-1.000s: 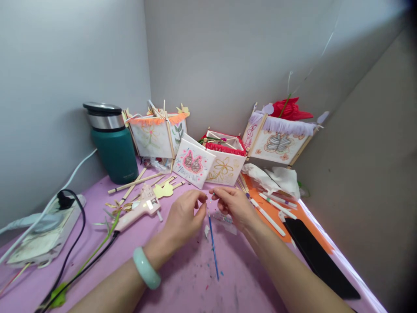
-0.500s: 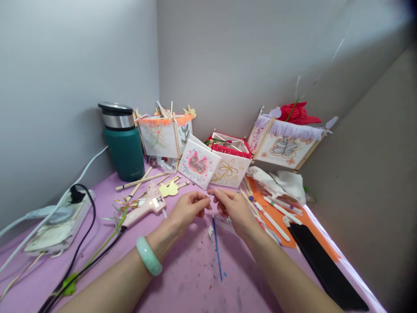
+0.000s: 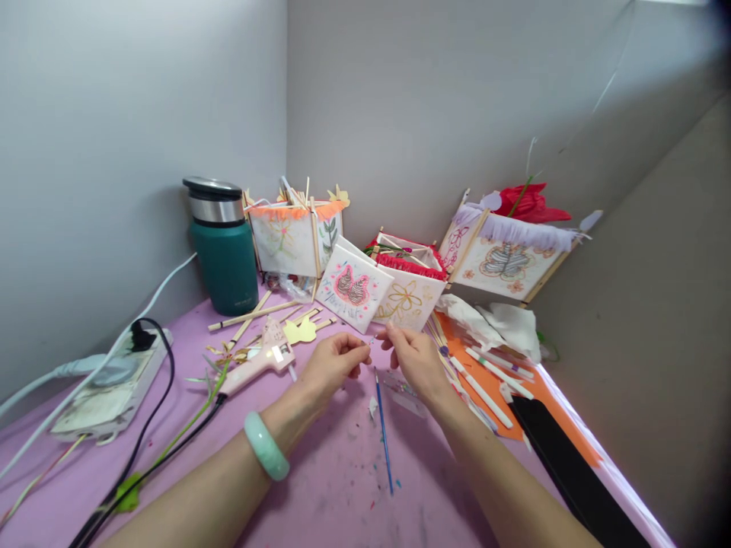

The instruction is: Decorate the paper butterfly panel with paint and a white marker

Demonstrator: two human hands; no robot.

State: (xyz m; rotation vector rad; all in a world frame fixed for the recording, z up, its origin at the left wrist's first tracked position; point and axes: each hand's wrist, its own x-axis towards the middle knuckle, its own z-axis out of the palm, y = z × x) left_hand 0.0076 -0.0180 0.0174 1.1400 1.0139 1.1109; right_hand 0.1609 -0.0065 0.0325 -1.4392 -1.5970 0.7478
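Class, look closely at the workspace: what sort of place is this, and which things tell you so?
Probably a craft corner, at home or in a studio: a pink glue gun, loose wooden sticks and an orange-fringed, stick-framed box with drawn flowers suggest it.

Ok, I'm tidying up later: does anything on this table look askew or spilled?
Small coloured specks dot the purple tabletop around the blue brush, possibly stray paint or scraps. Farther back, the white panel with the pink-edged drawing stands tilted, out of line with the red-trimmed box it partly hides.
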